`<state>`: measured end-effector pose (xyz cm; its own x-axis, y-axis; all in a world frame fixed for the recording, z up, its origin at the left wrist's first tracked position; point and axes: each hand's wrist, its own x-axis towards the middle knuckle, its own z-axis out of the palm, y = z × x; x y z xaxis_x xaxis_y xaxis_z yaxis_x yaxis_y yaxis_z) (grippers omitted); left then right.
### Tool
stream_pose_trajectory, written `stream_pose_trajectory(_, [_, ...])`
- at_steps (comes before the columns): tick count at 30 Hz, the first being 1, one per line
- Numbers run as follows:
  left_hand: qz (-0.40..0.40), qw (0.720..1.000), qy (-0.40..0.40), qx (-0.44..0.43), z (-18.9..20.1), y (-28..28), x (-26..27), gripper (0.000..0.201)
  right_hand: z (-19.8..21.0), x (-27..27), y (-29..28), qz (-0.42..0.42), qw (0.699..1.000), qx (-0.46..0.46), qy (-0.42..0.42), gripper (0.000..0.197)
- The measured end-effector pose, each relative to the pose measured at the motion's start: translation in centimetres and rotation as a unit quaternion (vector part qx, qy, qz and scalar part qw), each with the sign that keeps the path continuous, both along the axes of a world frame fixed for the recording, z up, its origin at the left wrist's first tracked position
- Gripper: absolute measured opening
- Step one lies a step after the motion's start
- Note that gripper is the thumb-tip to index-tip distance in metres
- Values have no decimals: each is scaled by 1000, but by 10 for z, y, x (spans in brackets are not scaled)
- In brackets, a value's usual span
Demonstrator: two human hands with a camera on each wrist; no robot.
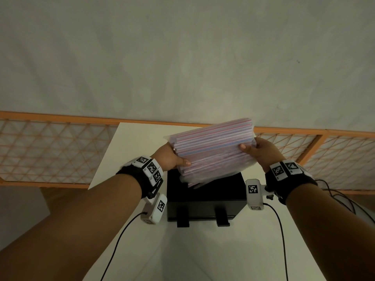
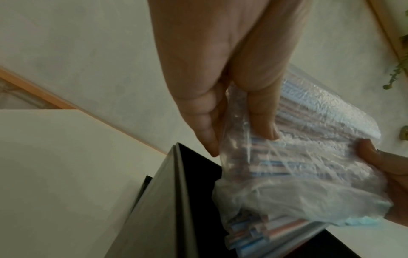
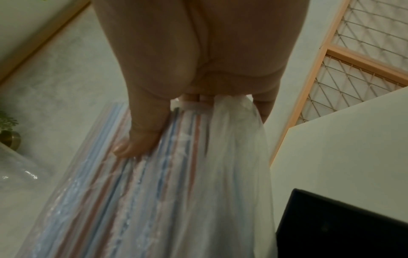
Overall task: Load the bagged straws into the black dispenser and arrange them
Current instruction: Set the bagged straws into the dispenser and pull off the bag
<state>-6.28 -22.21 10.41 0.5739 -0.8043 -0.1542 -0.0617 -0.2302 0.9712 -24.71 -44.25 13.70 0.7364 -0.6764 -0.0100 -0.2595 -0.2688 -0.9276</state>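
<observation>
A clear plastic bag of red- and blue-striped straws (image 1: 213, 151) hangs tilted over the black dispenser (image 1: 205, 197), its lower edge dipping into the open top. My left hand (image 1: 172, 157) grips the bag's left end, thumb on the near face. My right hand (image 1: 257, 150) grips the right end, thumb pressed on the straws. In the left wrist view loose straw ends (image 2: 253, 233) poke out of the bag (image 2: 298, 165) into the dispenser's opening (image 2: 176, 200). The right wrist view shows my thumb on the bag (image 3: 176, 183) beside the dispenser's corner (image 3: 342, 227).
The dispenser stands on a white table (image 1: 203, 250) against a pale wall (image 1: 182, 57). An orange-framed lattice railing (image 1: 50, 149) runs behind the table on both sides. Cables (image 1: 282, 240) trail from my wrist cameras across the table. A potted plant (image 3: 8, 132) stands off to one side.
</observation>
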Motion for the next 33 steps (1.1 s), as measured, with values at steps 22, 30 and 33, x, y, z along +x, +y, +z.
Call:
stream_pose_trajectory(22, [31, 996, 69, -47, 0, 2, 1, 55, 12, 5, 1, 22, 999, -25, -20, 64])
stream_pose_trajectory(30, [57, 994, 75, -51, 0, 3, -1, 51, 8, 2, -2, 18, 998, -61, 14, 85])
stream_pose_trajectory(33, [70, 996, 36, -36, -4, 3, -1, 59, 12, 2, 2, 28, 991, -116, 59, 43])
